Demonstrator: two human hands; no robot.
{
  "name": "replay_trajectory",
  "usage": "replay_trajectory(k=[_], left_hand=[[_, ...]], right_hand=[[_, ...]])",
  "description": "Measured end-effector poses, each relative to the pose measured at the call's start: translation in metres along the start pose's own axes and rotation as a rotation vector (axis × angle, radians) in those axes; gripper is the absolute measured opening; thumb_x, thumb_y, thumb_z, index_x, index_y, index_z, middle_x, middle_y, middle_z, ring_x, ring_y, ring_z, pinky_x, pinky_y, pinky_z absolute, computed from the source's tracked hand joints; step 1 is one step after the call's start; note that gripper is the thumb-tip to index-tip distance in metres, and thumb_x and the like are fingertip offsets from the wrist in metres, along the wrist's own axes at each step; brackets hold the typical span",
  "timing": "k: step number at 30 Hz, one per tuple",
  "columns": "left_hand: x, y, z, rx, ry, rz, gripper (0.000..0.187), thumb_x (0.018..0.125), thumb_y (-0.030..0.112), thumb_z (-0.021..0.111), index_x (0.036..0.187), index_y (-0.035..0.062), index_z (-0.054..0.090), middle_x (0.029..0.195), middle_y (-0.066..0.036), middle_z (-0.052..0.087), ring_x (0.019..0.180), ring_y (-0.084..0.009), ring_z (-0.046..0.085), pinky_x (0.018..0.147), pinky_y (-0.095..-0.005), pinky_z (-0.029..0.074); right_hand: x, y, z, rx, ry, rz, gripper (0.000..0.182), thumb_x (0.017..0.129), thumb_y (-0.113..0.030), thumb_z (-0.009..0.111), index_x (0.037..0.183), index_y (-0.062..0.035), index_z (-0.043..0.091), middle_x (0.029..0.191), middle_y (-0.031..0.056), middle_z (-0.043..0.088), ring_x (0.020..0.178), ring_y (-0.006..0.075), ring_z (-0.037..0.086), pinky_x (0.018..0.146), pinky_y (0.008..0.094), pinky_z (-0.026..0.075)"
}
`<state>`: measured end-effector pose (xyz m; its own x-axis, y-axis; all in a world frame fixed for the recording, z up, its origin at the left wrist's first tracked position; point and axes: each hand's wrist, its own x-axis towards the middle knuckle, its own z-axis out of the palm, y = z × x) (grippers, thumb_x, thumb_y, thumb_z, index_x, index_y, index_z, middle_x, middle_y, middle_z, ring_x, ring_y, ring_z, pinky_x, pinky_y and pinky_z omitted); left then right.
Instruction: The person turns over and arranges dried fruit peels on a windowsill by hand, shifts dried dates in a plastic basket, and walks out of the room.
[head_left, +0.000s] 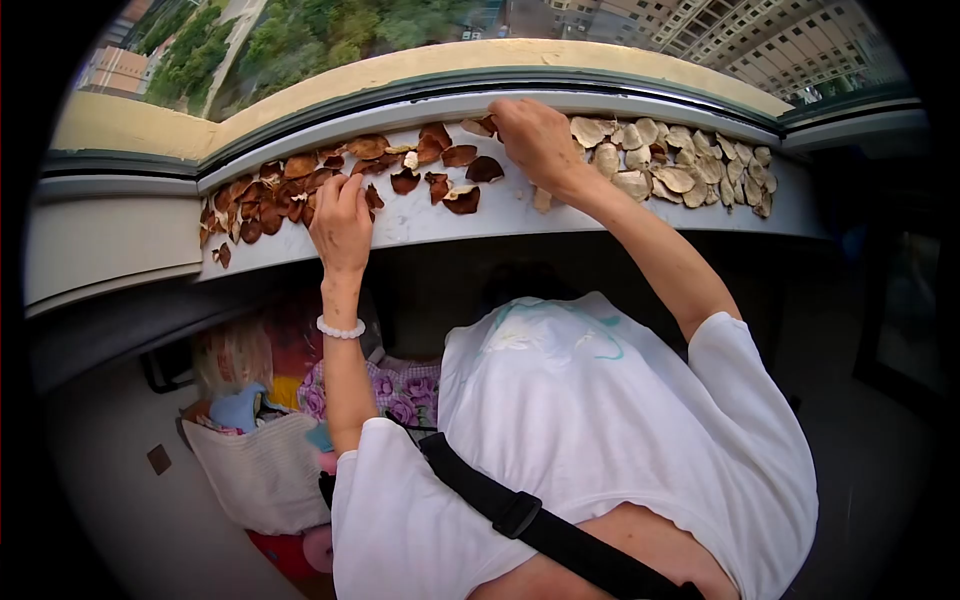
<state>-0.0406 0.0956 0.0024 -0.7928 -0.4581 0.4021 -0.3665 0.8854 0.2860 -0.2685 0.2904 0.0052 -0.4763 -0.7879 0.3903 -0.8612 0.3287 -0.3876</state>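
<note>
Brown peels (268, 212) are covering the sill (430, 222) from its left end to past the middle, while pale peels (685, 180) are crowding its right half. Our left hand (341, 228) is curling down over brown peels, its wrist crossing the front edge. Our right hand (540, 148) is bending its fingers by the back edge, just beside a brown peel; we cannot tell whether either hand is pinching one. Below the left half, a basket (255, 482) is holding cloths, one blue (236, 408). A window frame (430, 85) is running along the back edge.
</note>
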Motion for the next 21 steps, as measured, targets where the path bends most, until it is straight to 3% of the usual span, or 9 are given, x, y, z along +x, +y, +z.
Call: replay_trajectory(k=[1,3,4,7,11,21], left_hand=[[-0.001,0.002,0.002,-0.001,0.0,0.0,0.018,0.09,0.006,0.064,0.107,0.0017,0.07,0.11,-0.013,0.066,0.102,-0.0327,0.063,0.085,-0.0402,0.051],[-0.002,0.005,0.005,0.059,0.249,0.038,0.019,0.086,0.003,0.066,0.105,0.0023,0.07,0.113,-0.013,0.064,0.103,-0.034,0.061,0.087,-0.0421,0.052],[-0.004,0.008,0.002,0.048,0.257,0.015,0.02,0.086,0.002,0.067,0.106,-0.0002,0.07,0.116,-0.016,0.063,0.106,-0.0355,0.06,0.09,-0.0437,0.051],[-0.013,0.019,0.0,0.011,0.348,0.04,0.021,0.085,0.001,0.067,0.106,-0.0017,0.069,0.118,-0.017,0.062,0.109,-0.0359,0.058,0.094,-0.045,0.049],[-0.031,0.047,0.005,-0.07,0.298,0.118,0.023,0.082,-0.001,0.07,0.105,-0.0022,0.069,0.122,-0.017,0.062,0.113,-0.0361,0.057,0.097,-0.0468,0.047],[-0.011,0.114,0.026,-0.183,-0.039,0.343,0.033,0.082,0.007,0.072,0.114,0.0012,0.068,0.128,-0.013,0.063,0.121,-0.0301,0.054,0.102,-0.0444,0.041]], right_hand=[[0.001,-0.002,0.0,0.016,0.004,0.043,0.006,0.088,-0.007,0.06,0.091,-0.0026,0.059,0.078,0.0148,0.065,0.083,0.0359,0.063,0.07,0.0456,0.05],[0.004,-0.007,-0.001,0.021,-0.062,0.109,0.007,0.089,-0.009,0.061,0.092,-0.0026,0.059,0.081,0.0153,0.065,0.084,0.0363,0.063,0.07,0.0462,0.05],[0.004,-0.009,-0.001,0.027,-0.126,0.177,0.009,0.09,-0.011,0.062,0.092,-0.0027,0.06,0.083,0.0158,0.065,0.085,0.0366,0.064,0.069,0.0468,0.049],[0.0,-0.009,-0.005,-0.002,-0.049,0.101,0.009,0.091,-0.012,0.062,0.095,-0.0033,0.063,0.09,0.0148,0.066,0.085,0.0359,0.064,0.072,0.0459,0.051],[-0.011,0.001,-0.03,-0.008,0.041,0.067,0.011,0.091,-0.012,0.063,0.097,-0.0036,0.067,0.093,0.0124,0.067,0.089,0.0341,0.064,0.076,0.0437,0.052],[-0.044,-0.006,-0.05,-0.22,-0.251,-0.021,0.014,0.084,-0.012,0.07,0.097,-0.0086,0.074,0.1,0.0056,0.068,0.105,0.0272,0.057,0.095,0.0393,0.043]])
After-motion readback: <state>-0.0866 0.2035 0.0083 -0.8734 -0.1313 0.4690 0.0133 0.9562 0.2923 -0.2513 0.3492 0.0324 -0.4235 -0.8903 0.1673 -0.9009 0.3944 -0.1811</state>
